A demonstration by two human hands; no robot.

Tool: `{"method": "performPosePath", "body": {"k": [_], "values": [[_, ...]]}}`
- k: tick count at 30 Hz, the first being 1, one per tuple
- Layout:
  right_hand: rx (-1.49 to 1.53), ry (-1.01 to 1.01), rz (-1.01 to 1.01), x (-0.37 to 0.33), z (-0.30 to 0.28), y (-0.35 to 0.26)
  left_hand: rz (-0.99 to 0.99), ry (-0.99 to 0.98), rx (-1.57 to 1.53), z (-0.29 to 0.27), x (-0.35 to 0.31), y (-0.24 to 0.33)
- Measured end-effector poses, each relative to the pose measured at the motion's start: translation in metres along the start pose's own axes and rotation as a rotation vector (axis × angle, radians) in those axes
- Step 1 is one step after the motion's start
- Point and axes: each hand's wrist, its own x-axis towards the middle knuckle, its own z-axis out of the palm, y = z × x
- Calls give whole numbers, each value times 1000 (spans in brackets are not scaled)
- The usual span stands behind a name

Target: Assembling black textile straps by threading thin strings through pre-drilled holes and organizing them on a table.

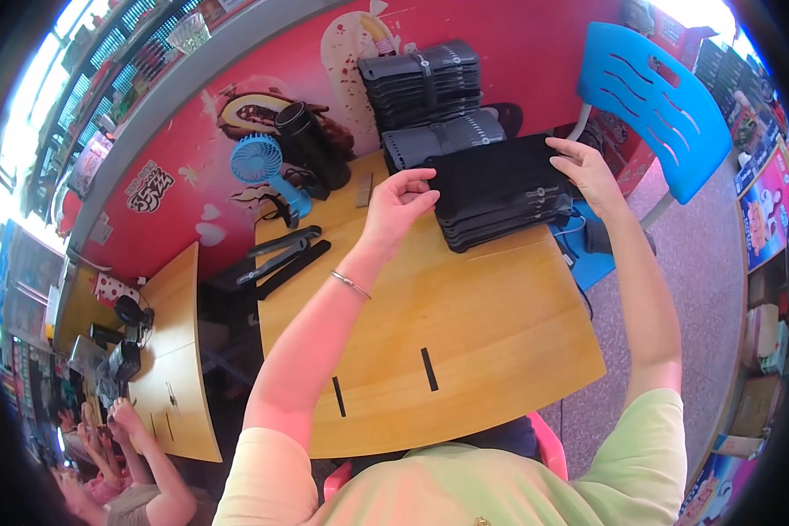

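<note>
Between my hands, at the far side of the counter (pixel 465 324), lies the stack of black sheets (pixel 500 188). My left hand (pixel 401 203) pinches its near corner, and my right hand (pixel 587 171) rests flat on the far edge. I should lift evenly from both ends so the layers stay squared.

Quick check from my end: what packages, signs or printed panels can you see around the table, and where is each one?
Red printed wall panel: behind the table, with white and brown dessert pictures.
Strapped bundles of dark flat pieces: stacked at the table's far edge.
Black stack: in front of them, left hand and right hand on it.
Colourful poster: far right, rectangular.
</note>
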Motion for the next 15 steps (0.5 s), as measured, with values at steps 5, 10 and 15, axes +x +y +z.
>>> {"method": "performPosePath", "body": {"k": [5,10,15], "values": [[-128,3,-95,12,-2,13,-2,25,67,4,2,0],[-221,11,-90,15,1,9,-7,64,95,3,4,-1],[-287,25,-92,18,1,16,-26,102,79,4,6,-1]]}}
